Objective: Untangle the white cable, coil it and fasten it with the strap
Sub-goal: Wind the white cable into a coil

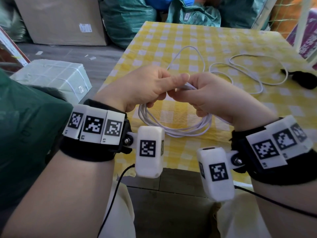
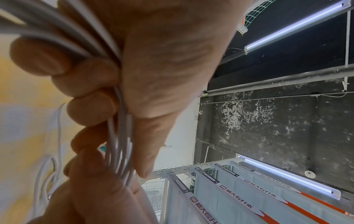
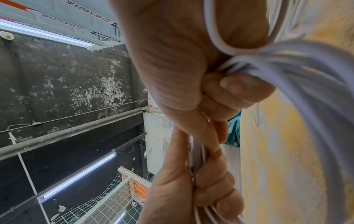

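Several loops of the white cable (image 1: 173,131) hang as a coil between my hands, above the near part of the table. My left hand (image 1: 145,86) grips the top of the coil, fingers curled round the bundled strands (image 2: 118,144). My right hand (image 1: 205,97) grips the same bundle just beside it, fingers wrapped round the strands (image 3: 195,163). The uncoiled rest of the cable (image 1: 240,69) trails in loose curves over the table to the far right. A black strap (image 1: 301,79) lies at the table's right edge, at the cable's far end.
The table carries a yellow and white checked cloth (image 1: 171,38). A wrapped pale green package (image 1: 51,74) sits on the floor to the left, with a cardboard box (image 1: 60,19) and green bags (image 1: 130,16) behind. A purple pack (image 1: 308,40) stands at the far right.
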Available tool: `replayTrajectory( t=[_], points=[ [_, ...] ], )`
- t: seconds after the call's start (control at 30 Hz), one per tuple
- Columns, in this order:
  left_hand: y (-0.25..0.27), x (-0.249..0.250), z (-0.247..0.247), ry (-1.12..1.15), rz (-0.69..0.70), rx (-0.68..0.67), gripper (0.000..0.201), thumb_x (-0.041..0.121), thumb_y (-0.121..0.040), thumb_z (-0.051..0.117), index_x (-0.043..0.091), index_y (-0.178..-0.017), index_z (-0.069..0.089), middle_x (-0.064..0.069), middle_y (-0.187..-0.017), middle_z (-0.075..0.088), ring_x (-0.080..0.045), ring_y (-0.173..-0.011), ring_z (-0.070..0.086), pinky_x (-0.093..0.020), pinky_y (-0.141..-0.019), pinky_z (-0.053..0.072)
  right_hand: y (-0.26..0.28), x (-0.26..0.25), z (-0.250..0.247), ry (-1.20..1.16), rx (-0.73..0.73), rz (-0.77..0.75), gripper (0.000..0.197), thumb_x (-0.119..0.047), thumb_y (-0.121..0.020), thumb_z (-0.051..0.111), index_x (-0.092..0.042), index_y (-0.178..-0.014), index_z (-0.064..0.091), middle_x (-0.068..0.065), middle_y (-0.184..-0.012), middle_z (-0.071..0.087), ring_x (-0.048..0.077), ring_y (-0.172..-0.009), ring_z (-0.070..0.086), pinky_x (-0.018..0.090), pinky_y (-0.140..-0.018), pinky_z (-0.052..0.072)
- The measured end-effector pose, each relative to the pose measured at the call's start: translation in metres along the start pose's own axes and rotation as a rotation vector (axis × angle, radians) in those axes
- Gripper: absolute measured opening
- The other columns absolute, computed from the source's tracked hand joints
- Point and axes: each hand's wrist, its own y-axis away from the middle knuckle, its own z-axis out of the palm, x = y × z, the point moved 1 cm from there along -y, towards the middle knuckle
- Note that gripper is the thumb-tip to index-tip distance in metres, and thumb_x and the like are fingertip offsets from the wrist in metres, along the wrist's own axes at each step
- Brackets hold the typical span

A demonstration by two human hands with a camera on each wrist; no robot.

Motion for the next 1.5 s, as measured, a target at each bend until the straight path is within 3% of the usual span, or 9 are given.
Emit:
replayTrajectory(
  t=[0.23, 0.33, 0.47, 0.53, 0.73, 0.97, 1.23, 1.37, 1.5],
  points=[
    [-0.005, -0.006, 0.003, 0.096, 0.014, 0.064, 0.075, 0.061, -0.078, 0.059, -0.012, -0.095, 0.058, -0.001, -0.058, 0.034, -0.013, -0.046, 0.027, -0.022, -0.040, 0.027, -0.005, 0.003, -0.002, -0.105, 0.096, -0.005, 0.015, -0.014, -0.085, 0.063, 0.001, -0.086, 0.063, -0.003, -0.054, 0.038, 0.010, -0.042, 0.035, 0.026, -0.045, 0.035],
    [-0.005, -0.005, 0.002, 0.295, 0.035, 0.185, 0.047, 0.050, -0.088, 0.053, 0.011, -0.062, 0.045, 0.005, -0.050, 0.029, -0.010, -0.042, 0.022, -0.021, -0.039, 0.024, -0.007, 0.006, -0.007, -0.202, 0.209, -0.027, 0.014, -0.013, -0.087, 0.063, -0.009, -0.074, 0.059, -0.004, -0.050, 0.043, 0.010, -0.041, 0.041, 0.027, -0.049, 0.042],
    [-0.009, -0.006, 0.001, 0.604, 0.010, 0.328, 0.045, 0.047, -0.095, 0.044, 0.020, -0.059, 0.035, 0.007, -0.048, 0.024, -0.009, -0.041, 0.019, -0.021, -0.042, 0.026, -0.012, 0.013, -0.011, -0.443, 0.271, -0.018, 0.021, -0.020, -0.092, 0.059, -0.013, -0.072, 0.057, -0.004, -0.048, 0.046, 0.012, -0.044, 0.053, 0.023, -0.052, 0.042],
    [-0.011, -0.009, 0.003, 0.669, 0.003, 0.293, 0.046, 0.048, -0.095, 0.043, 0.020, -0.059, 0.036, 0.006, -0.048, 0.026, -0.009, -0.041, 0.023, -0.021, -0.044, 0.032, -0.013, 0.015, -0.010, -0.492, 0.281, -0.006, 0.023, -0.022, -0.095, 0.055, -0.014, -0.073, 0.056, -0.006, -0.046, 0.044, 0.013, -0.045, 0.053, 0.024, -0.055, 0.043],
    [-0.009, -0.014, 0.001, 0.329, -0.012, 0.082, 0.037, 0.041, -0.093, 0.047, 0.010, -0.075, 0.057, -0.001, -0.061, 0.055, -0.015, -0.054, 0.055, -0.026, -0.053, 0.048, -0.010, 0.014, -0.018, -0.443, 0.267, 0.024, 0.026, -0.016, -0.097, 0.049, -0.013, -0.071, 0.049, -0.010, -0.040, 0.032, 0.009, -0.034, 0.028, 0.024, -0.045, 0.033],
    [-0.003, -0.004, 0.009, 0.322, -0.010, -0.075, 0.038, 0.052, -0.083, 0.053, 0.015, -0.073, 0.048, 0.004, -0.052, 0.032, -0.009, -0.041, 0.031, -0.021, -0.044, 0.035, -0.004, 0.004, -0.010, -0.125, 0.109, -0.004, 0.022, -0.018, -0.093, 0.055, -0.013, -0.071, 0.055, -0.011, -0.040, 0.034, 0.010, -0.038, 0.030, 0.029, -0.045, 0.029],
    [-0.009, 0.000, 0.011, 0.615, 0.019, 0.164, 0.046, 0.046, -0.095, 0.043, 0.020, -0.059, 0.033, 0.008, -0.045, 0.020, -0.007, -0.037, 0.016, -0.021, -0.039, 0.018, -0.004, 0.001, -0.011, -0.167, 0.197, -0.074, 0.019, -0.016, -0.091, 0.057, -0.013, -0.072, 0.057, -0.004, -0.050, 0.044, 0.012, -0.046, 0.043, 0.024, -0.052, 0.039],
    [-0.013, -0.004, 0.007, 0.760, 0.018, 0.243, 0.046, 0.049, -0.095, 0.041, 0.020, -0.060, 0.034, 0.007, -0.046, 0.022, -0.007, -0.038, 0.019, -0.019, -0.038, 0.026, -0.006, 0.004, -0.012, -0.281, 0.246, -0.065, 0.017, -0.015, -0.092, 0.056, -0.014, -0.075, 0.057, -0.003, -0.052, 0.046, 0.012, -0.047, 0.044, 0.023, -0.052, 0.037],
    [-0.011, -0.009, 0.004, 0.568, -0.018, 0.169, 0.044, 0.045, -0.097, 0.041, 0.015, -0.066, 0.049, 0.004, -0.049, 0.037, -0.012, -0.042, 0.035, -0.024, -0.047, 0.040, -0.006, 0.006, -0.013, -0.229, 0.240, -0.014, 0.020, -0.014, -0.092, 0.054, -0.015, -0.073, 0.057, -0.001, -0.054, 0.037, 0.011, -0.047, 0.033, 0.027, -0.052, 0.029]
  ],
)
